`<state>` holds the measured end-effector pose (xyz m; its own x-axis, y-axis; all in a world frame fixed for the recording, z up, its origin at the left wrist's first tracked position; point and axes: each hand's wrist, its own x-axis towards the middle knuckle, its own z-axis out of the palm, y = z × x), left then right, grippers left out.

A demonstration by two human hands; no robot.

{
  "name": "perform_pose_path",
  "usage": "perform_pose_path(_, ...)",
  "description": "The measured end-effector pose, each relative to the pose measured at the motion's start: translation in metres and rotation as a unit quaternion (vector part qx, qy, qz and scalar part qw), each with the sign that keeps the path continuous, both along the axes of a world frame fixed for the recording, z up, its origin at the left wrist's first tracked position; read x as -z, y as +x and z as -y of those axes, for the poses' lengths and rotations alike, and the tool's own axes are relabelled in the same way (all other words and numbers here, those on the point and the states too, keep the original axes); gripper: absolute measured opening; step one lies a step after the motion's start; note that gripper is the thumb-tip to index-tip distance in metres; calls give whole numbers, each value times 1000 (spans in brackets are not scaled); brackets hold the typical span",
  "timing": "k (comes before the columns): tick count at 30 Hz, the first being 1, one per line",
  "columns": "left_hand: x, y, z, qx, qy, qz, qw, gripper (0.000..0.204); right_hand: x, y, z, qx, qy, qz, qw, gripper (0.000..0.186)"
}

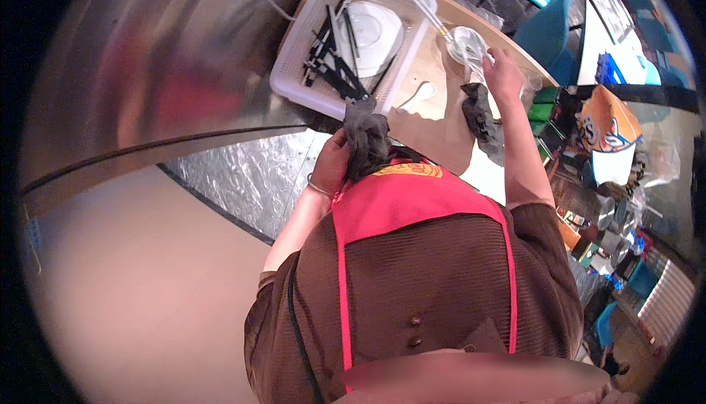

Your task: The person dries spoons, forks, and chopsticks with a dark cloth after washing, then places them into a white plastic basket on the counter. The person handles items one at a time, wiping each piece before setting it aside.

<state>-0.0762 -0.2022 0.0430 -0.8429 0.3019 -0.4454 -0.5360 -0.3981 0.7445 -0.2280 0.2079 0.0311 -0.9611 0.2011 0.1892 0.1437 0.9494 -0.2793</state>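
Observation:
My left hand (pixel 332 160) is closed round a crumpled dark grey cloth (pixel 366 138), held in front of my red apron at the near edge of a white plastic basket (pixel 294 84). In that basket lie a jumble of black-and-white chopsticks (pixel 331 66) and a white plate (pixel 375 36). My right hand (pixel 504 73) reaches to a small pale container (pixel 465 42) with whitish spoon-like pieces in it. Its fingers are bent together at the container's near right side; what they pinch is too small to make out. A white spoon (pixel 424 91) rests on the table between basket and container.
Beside my right forearm, a second dark cloth (pixel 482 113) lies on the wooden table (pixel 434 121). Long pale sticks (pixel 419 3) slant across the table's far side. Blue chairs (pixel 548 29) stand beyond it. An orange and white bag (pixel 609 128) is off to the right.

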Motion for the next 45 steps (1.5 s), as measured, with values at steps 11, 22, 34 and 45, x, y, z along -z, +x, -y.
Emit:
perform_pose_path(11,26,27,86,-205,194,48,958,56,0,-12,185,-334,-176,36,925,15)
perform_pose_path(22,16,41,111,-229,196,3,954,58,56,-64,271,-257,-118,155,946,27)
perform_pose_path(34,21,8,130,-202,214,-11,956,60,-38,-69,237,-397,-125,-16,909,19)
perform_pose_path(45,31,-6,144,-191,245,7,950,63,-6,-137,321,-377,60,228,896,34)
